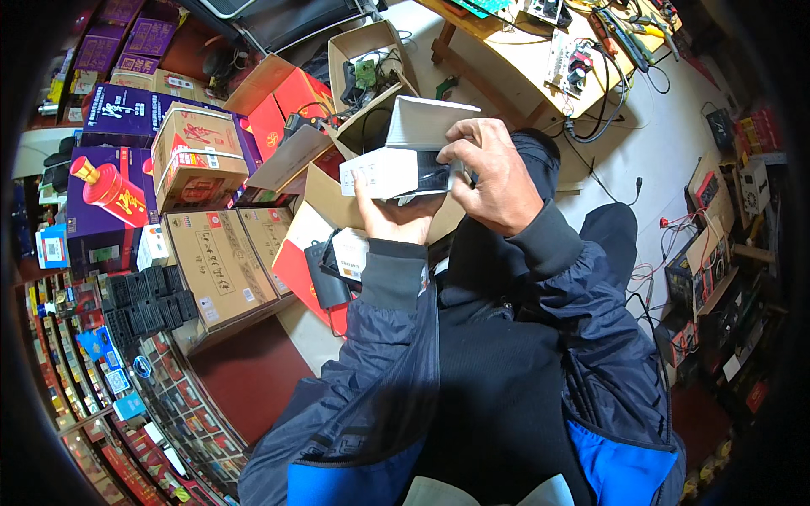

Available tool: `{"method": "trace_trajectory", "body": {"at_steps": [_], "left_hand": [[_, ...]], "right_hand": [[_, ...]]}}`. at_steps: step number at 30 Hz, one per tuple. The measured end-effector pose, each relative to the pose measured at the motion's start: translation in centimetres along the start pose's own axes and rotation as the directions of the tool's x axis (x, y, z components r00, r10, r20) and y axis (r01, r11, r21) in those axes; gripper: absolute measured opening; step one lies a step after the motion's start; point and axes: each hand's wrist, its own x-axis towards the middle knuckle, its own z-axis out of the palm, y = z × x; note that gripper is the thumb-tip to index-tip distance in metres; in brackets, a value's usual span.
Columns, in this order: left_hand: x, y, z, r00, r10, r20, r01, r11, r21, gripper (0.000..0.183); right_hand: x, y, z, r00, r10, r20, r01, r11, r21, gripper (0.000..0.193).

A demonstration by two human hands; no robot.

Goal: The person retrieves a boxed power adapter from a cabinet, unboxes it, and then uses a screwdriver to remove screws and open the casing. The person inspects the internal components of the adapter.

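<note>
My left hand (396, 221) holds a small white cardboard box (380, 174) from below, thumb along its side. The box lies tilted with its large white flap (429, 125) standing up. A dark item (432, 175) shows in the opening. My right hand (499, 179) is bent over that end, fingertips closed on the dark item; their exact grip is partly hidden. Just below my left hand, an open red carton (297, 268) contains another small white box (348, 251) and black pieces (325, 277).
On the left are stacked brown cartons (221, 257), a purple carton (105, 202) and a glass display case (181, 396). Ahead stands an open carton of electronic parts (359, 42). A wooden workbench (515, 51) with tools and cables is ahead right. Loose wires (612, 185) lie on the floor.
</note>
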Motion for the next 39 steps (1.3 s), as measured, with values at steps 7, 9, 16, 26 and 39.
{"method": "trace_trajectory", "body": {"at_steps": [7, 9, 16, 26, 39], "left_hand": [[-0.2, 0.6, -0.5, 1.000, -0.003, 0.017, 0.003, 0.999, -0.037, 0.073], [-0.1, 0.5, -0.7, 1.000, 0.013, -0.009, -0.013, 1.000, 0.010, 0.072], [0.5, 0.0, -2.6, 0.991, 0.131, 0.014, -0.130, 0.991, -0.020, 0.056], [0.5, -0.9, -2.1, 0.968, 0.230, 0.102, -0.240, 0.966, 0.094, 0.053], [0.0, -1.5, -2.4, 0.969, 0.247, 0.027, -0.247, 0.944, 0.218, 0.069]], "right_hand": [[-1.1, 0.1, -0.2, 0.998, 0.054, -0.012, -0.055, 0.974, -0.218, 0.026], [-1.3, 0.1, -0.4, 0.992, 0.122, -0.039, -0.128, 0.952, -0.279, 0.022], [-2.6, 0.8, -1.6, 0.933, 0.355, 0.056, -0.349, 0.932, -0.099, 0.018], [-3.7, -0.8, 0.4, 0.929, 0.309, 0.206, -0.344, 0.925, 0.163, 0.024], [-4.0, -1.3, 0.9, 0.906, 0.288, 0.310, -0.318, 0.947, 0.048, 0.033]]}}
